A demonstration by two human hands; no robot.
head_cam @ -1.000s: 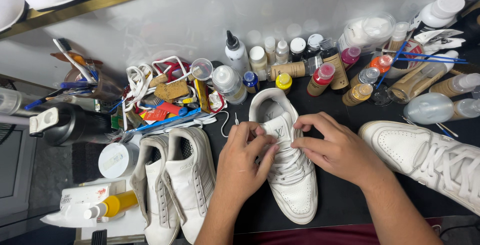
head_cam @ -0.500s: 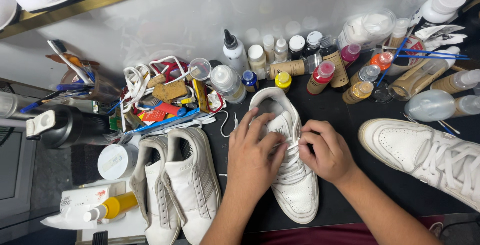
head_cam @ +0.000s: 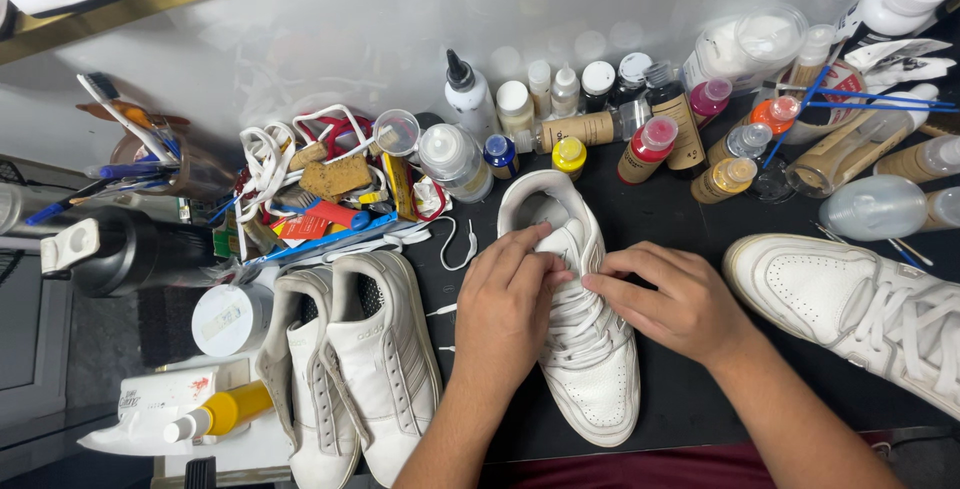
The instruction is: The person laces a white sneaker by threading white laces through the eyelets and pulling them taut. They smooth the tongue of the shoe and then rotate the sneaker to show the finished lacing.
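A white leather sneaker [head_cam: 600,389] lies on the black work mat, toe toward me. My left hand [head_cam: 510,304] rests on its left side, fingertips pinching at the white laces near the tongue. My right hand [head_cam: 675,299] comes in from the right, its fingertips pinching the laces at the same spot, almost touching the left thumb. Both hands cover most of the lacing. The shoe's heel opening [head_cam: 540,211] shows beyond my fingers.
A pair of unlaced white sneakers [head_cam: 350,369] lies at the left, another white laced sneaker [head_cam: 860,304] at the right. Several paint and dye bottles [head_cam: 640,134] stand behind. A tray of clutter with loose laces [head_cam: 300,184], a round white tub [head_cam: 232,317] and a yellow-capped bottle [head_cam: 215,414] sit left.
My right hand has moved left from the shoe's right side onto the laces. My left hand has shifted up toward the tongue, so both hands meet there.
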